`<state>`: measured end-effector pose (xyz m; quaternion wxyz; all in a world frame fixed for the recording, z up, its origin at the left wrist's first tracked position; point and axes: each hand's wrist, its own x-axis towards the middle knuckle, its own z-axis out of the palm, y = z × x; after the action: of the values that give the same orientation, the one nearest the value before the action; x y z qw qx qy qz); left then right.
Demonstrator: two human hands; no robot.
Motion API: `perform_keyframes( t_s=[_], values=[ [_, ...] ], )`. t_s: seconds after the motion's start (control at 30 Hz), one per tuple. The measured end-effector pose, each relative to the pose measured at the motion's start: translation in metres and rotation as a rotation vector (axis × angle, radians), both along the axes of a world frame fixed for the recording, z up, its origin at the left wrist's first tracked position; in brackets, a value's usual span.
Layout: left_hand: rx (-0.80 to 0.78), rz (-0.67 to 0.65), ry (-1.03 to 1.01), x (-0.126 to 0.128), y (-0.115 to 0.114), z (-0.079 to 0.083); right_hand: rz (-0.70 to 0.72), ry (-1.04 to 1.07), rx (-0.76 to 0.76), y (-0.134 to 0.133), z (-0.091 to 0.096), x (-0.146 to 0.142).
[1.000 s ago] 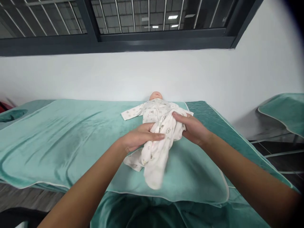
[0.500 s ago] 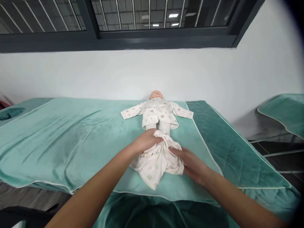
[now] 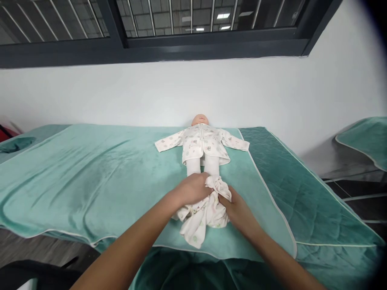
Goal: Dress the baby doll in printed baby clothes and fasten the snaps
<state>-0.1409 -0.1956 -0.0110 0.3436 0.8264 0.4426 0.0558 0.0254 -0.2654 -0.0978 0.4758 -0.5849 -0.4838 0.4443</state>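
A baby doll [image 3: 200,119] lies on its back with its head by the wall, wearing a white printed jacket [image 3: 196,143] with both sleeves spread out. Its white legs [image 3: 211,164] point toward me. At the leg ends is a bunched pair of white printed baby pants [image 3: 196,231]. My left hand [image 3: 196,188] is closed on the left side of the gathered waist, its fingertips partly hidden. My right hand [image 3: 237,207] grips the right side of the cloth, thumb on top. The doll's feet are hidden by the cloth and my hands.
A light green blanket [image 3: 90,173] covers the bed under the doll. Darker quilted green bedding [image 3: 290,193] lies to the right. A white wall [image 3: 136,92] and a dark window frame [image 3: 211,48] stand behind. Another green-covered surface [image 3: 365,137] is at far right.
Both hands have drawn the pants' cloth into a tighter bunch. More of the doll's white legs now shows. My right hand has turned more upright, and the view has shifted slightly.
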Motion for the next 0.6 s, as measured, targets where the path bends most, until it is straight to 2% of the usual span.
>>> perform_keyframes(
  t_s=[0.13,0.23,0.33,0.5,0.6],
  values=[
    [-0.066,0.089,-0.125,-0.007,-0.013,-0.004,-0.007,-0.115,-0.045,-0.007,0.002,0.000],
    [-0.143,0.146,-0.222,-0.012,-0.022,-0.004,-0.032,-0.036,-0.037,-0.010,0.003,0.000],
    [-0.299,0.167,-0.352,-0.016,-0.025,0.000,-0.084,0.116,-0.006,-0.010,0.000,0.002],
    [-0.685,0.151,-0.653,-0.019,-0.011,0.000,-0.172,0.286,0.111,0.002,-0.007,0.008],
    [-0.780,0.238,-0.849,-0.012,0.003,-0.006,-0.183,0.303,0.144,0.017,-0.007,0.012]
  ],
)
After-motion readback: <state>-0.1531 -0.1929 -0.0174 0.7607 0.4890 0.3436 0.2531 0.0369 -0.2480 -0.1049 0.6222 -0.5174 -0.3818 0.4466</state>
